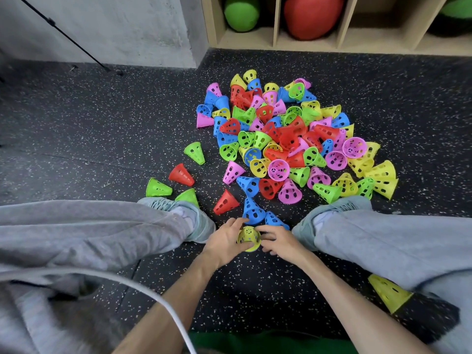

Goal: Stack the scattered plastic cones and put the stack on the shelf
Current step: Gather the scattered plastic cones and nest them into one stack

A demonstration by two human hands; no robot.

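A big pile of perforated plastic cones point(286, 139) in red, blue, green, yellow and pink lies on the dark speckled floor ahead of me. Between my feet a yellow cone point(248, 237) points up at the camera, with a blue rim showing under it. My left hand point(226, 240) grips its left side, thumb along the front rim. My right hand point(277, 240) touches its right side with curled fingers. Two blue cones point(252, 210) lie just beyond my fingers. The wooden shelf point(339, 39) stands at the back.
Loose green and red cones point(180, 175) lie left of the pile by my left shoe point(204, 223). One yellow cone point(388, 292) lies under my right leg. The shelf holds green and red balls point(313, 14). A grey wall and a black tripod leg point(66, 37) are at back left.
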